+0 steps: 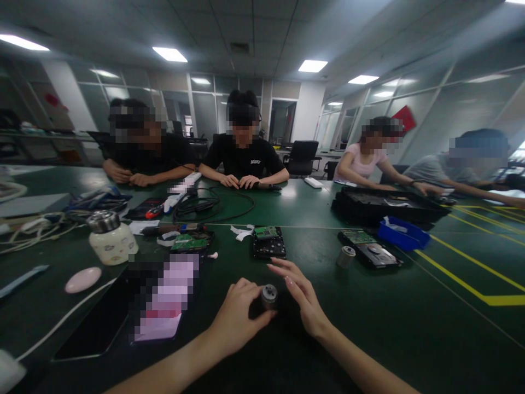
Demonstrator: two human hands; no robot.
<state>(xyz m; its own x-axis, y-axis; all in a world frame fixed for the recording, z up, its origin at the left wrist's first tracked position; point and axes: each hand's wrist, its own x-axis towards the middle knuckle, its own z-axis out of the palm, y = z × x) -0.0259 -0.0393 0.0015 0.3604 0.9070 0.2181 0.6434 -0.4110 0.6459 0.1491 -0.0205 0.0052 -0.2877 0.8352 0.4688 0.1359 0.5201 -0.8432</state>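
Note:
A small silver cylindrical motor (269, 297) stands upright on the green table in front of me, small holes visible in its top face. My left hand (237, 312) is curled round its left side, thumb at the front and fingers behind. On the other side, my right hand (302, 298) is open, fingers stretched forward and apart from the motor. A second, similar motor (345, 256) stands farther right. Straight ahead of my hands lies a hard drive (268, 249) with a green circuit board on it.
Left are a phone-like black slab (96, 314), a pink-screened device (168, 301), a cream bottle (111, 241) and a pink oval case (82, 279). Another hard drive (375, 253), a blue bin (404, 235) and a black tray (385, 205) lie right. Several people sit across the table (410, 339).

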